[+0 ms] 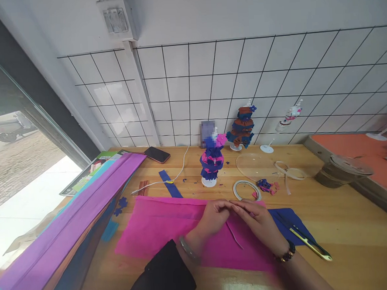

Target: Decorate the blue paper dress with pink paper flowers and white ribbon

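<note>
**Pink paper pinched on a wooden worktop**

The wooden worktop (349, 223) meets a white tiled wall (274, 70), with a window on the left. The left hand (214, 218) and right hand (259, 222) meet, fingers pinching the pink paper (153, 230) lying flat near the front edge. Scissors (309, 240) lie just right.

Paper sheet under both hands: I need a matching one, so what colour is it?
Hot pink, clearest in the head view: the paper sheet lies under the hands.

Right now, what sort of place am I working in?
Probably a paper-craft workspace: pink crepe paper under both hands on a wooden table, scissors alongside, and finished ruffled paper figures standing by the tiled wall.
</note>
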Demonstrator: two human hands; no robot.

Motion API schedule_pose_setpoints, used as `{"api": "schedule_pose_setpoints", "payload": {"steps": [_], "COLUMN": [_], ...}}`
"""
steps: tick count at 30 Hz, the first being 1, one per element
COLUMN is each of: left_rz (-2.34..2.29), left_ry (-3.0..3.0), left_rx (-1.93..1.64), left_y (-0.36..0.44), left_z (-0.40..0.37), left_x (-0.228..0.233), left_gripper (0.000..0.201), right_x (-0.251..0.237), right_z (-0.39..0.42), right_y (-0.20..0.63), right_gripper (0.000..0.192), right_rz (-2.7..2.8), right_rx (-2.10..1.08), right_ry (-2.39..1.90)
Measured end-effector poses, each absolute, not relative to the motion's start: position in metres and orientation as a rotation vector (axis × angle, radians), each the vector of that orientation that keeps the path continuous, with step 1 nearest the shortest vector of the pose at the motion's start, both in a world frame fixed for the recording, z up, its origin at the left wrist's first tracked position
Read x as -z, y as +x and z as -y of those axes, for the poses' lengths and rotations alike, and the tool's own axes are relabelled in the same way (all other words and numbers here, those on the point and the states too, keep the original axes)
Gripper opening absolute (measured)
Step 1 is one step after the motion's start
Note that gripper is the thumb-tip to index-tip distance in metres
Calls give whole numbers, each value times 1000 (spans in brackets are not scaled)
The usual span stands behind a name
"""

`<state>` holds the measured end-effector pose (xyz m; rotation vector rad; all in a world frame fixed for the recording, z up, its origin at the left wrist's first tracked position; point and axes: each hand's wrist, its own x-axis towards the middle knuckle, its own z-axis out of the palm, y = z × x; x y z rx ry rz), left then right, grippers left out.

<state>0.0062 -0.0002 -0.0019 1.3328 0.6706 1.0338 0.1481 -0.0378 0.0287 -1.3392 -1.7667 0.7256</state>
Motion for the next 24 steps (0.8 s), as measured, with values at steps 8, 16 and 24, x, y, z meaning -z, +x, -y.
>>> {"api": "schedule_pose_setpoints", "payload": {"steps": [8,16,24], "left_rz": [-662,-708,-698], "left_ry": [1358,1331,1340], "left_rx": [-994,-1015,-928], "left_y": [6,4,6], "left_z": [4,0,4], "left_x": [-5,1,-4], "left_gripper": [22,26,22], "right_x": [-27,-22,-25], "right_z": [38,37,38], "right_y": [145,147,144], "right_gripper": [29,32,31], "right_rz": [1666,1652,1668], "right_rx": [-812,-849,-854], "right_ry": [-1388,-1355,-1357]}}
